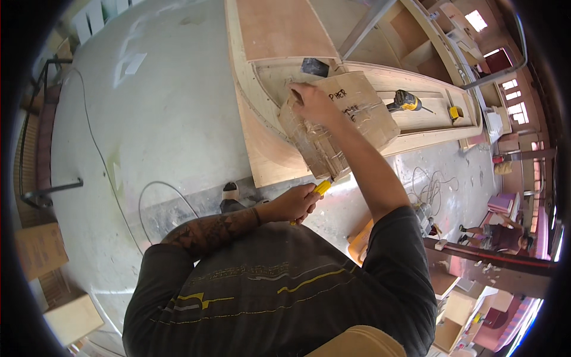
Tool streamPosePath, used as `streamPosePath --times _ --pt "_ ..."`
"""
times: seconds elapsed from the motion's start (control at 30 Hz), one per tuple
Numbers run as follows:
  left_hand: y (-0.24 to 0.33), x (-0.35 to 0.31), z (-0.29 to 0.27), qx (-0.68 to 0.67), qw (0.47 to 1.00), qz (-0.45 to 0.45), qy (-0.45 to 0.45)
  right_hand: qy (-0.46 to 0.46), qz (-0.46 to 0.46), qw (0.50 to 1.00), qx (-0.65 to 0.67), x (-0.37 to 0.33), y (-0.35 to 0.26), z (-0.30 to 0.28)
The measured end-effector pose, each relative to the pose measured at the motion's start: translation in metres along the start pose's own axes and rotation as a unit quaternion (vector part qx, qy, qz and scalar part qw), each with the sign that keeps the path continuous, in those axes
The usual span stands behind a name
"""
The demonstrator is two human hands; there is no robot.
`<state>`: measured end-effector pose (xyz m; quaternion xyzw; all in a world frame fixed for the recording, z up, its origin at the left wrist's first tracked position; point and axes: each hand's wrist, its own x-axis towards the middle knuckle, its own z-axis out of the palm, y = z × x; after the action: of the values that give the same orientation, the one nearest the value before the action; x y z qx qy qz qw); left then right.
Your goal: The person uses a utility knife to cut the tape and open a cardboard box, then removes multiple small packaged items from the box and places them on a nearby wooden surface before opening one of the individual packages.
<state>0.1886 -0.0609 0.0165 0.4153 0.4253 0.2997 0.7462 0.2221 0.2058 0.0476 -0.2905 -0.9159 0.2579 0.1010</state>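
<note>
A taped cardboard box (375, 113) with handwriting on its top rests tilted across a curved wooden frame (267, 160). My right hand (312, 106) is closed on the box's far left edge, with the arm reaching over its top. Below the box's near corner, my left hand (291, 205) grips a yellow-handled utility knife (322, 188). The tool's tip points up at the box's near edge, and I cannot tell whether it touches. Just beyond the box, a small black block (314, 67) sits inside the frame.
Right of the box, a yellow-and-black cordless drill (407, 101) and a tape measure (455, 112) lie in the frame. A metal post (367, 27) slants over it. Cables (437, 190) run over the floor. Another person (502, 235) is at far right. A carton (41, 250) stands left.
</note>
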Motion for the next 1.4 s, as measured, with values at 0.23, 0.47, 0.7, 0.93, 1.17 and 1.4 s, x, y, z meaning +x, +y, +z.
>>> streamPosePath --times 0.23,0.47,0.7,0.93,1.17,1.4 --pt "-0.006 -0.013 -0.023 0.251 0.961 0.005 -0.115 0.021 0.138 0.954 -0.264 -0.112 -0.068 0.002" --pt "0.013 -0.041 -0.081 0.272 0.961 -0.006 -0.043 0.088 0.240 0.956 -0.146 -0.190 -0.041 0.005" --pt "0.032 -0.041 -0.126 0.171 0.968 0.043 0.178 0.245 0.081 0.958 -0.127 -0.201 -0.029 0.028" --pt "0.083 0.033 -0.159 0.166 0.929 0.243 0.225 0.223 0.051 0.958 -0.171 -0.170 -0.056 0.032" --pt "0.133 0.066 -0.210 0.211 0.922 0.234 0.227 0.294 0.165 0.935 -0.111 -0.122 -0.097 0.055" --pt "0.136 0.076 -0.164 0.386 0.857 0.341 -0.020 0.481 0.296 0.749 0.346 -0.115 -0.124 0.054"
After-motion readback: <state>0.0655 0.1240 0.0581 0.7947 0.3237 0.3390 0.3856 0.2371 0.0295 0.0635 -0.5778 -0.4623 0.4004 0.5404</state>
